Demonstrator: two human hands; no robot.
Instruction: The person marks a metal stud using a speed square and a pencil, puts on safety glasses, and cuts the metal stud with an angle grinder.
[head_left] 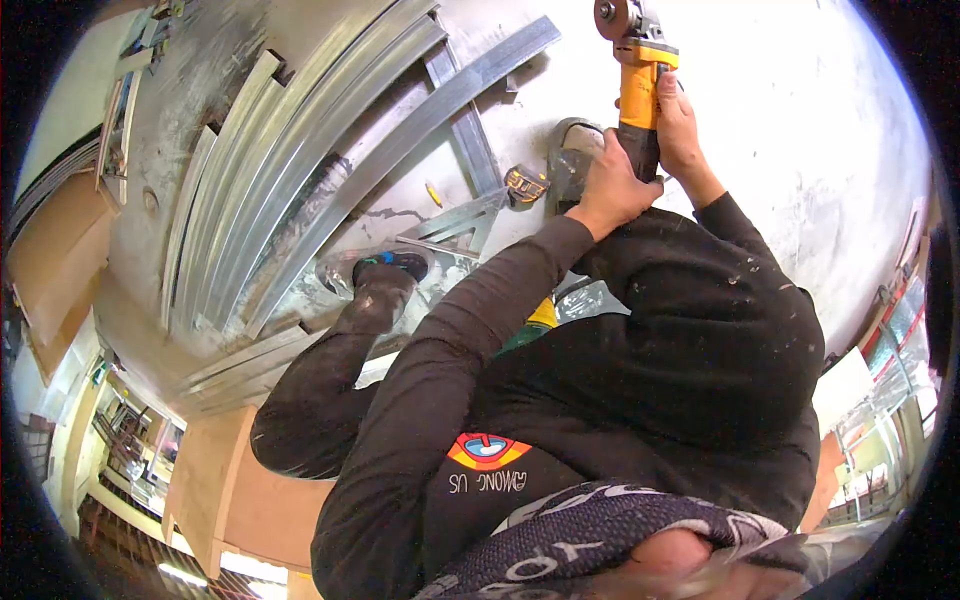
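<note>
A yellow and black angle grinder points away from me, its cutting disc at the top of the view. My right hand is wrapped around its yellow body, thumb lying along the side. Lower down, the fingers of my left hand close on the grinder's black rear end. The disc touches nothing that I can see. Left of my hands, a yellow and black tape measure lies on the floor, with a small yellow marker-like stick farther left.
Long metal channels lie side by side on the floor to the left, one crossing beneath others. My left shoe stands near their ends. A wooden box-like piece is at lower left, and brown boards are at far left.
</note>
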